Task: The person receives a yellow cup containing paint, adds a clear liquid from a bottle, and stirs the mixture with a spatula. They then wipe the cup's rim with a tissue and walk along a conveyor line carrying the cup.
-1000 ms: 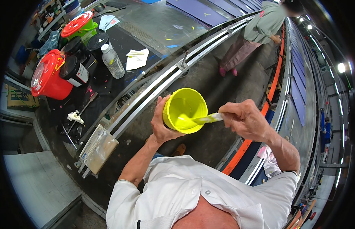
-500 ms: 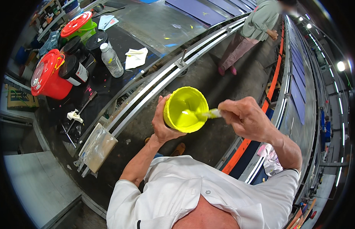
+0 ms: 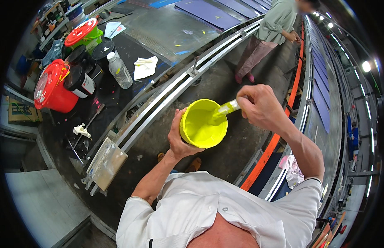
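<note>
My left hand [image 3: 177,136] is wrapped round the side of a yellow cup [image 3: 203,128], which holds yellow paint and has paint-coated rim and walls. My right hand [image 3: 254,105] grips a pale, paint-smeared stirring stick [image 3: 227,107], whose lower part dips into the cup toward its upper right. Both hands are above the dark floor, in front of my white shirt.
At left stands a bench with red-lidded buckets [image 3: 55,93], black tubs [image 3: 79,86], a bottle [image 3: 119,74] and white paper [image 3: 144,68]. Rails [image 3: 167,95] run diagonally. A co-worker [image 3: 268,37] stands ahead beside an orange bar [image 3: 264,161] and racks with purple panels [image 3: 322,107].
My right hand has risen with the stick, now angled more steeply into the cup. The cup and my left hand have shifted slightly right and down.
</note>
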### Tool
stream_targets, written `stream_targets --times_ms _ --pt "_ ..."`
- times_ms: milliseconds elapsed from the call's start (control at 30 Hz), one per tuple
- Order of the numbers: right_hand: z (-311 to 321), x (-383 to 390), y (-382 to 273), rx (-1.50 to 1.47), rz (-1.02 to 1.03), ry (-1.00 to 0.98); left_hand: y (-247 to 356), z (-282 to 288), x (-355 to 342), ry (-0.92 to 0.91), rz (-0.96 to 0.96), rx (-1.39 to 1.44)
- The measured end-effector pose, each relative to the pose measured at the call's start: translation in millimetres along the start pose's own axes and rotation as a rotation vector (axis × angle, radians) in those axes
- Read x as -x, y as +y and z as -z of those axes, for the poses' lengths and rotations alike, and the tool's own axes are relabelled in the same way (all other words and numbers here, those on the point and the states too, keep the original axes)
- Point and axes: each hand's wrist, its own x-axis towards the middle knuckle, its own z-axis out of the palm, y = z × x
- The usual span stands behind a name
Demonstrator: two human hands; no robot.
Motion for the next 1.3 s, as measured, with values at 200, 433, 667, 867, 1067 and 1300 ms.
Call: stream_targets --times_ms 200,433,667,867,1067,1300 --pt "-12 -25 -23 -0.013 0.164 0.040 4 -2 3 -0.031 0.030 -0.049" --pt "-20 -28 -63 0.087 0.512 -0.065 3 8 7 -0.131 0.115 -0.040" --pt "-1 2 -73 0.091 0.786 -0.503 -4 13 15 -0.163 0.154 0.043" --pt "29 -4 -49 0.255 0.688 -0.290 10 13 4 -0.158 0.069 -0.034" --pt "-3 -12 -32 0.252 0.904 -0.038 15 10 0 -0.173 0.113 0.016" --pt "13 -1 -26 0.176 0.520 -0.250 9 24 2 -0.084 0.069 -0.010"
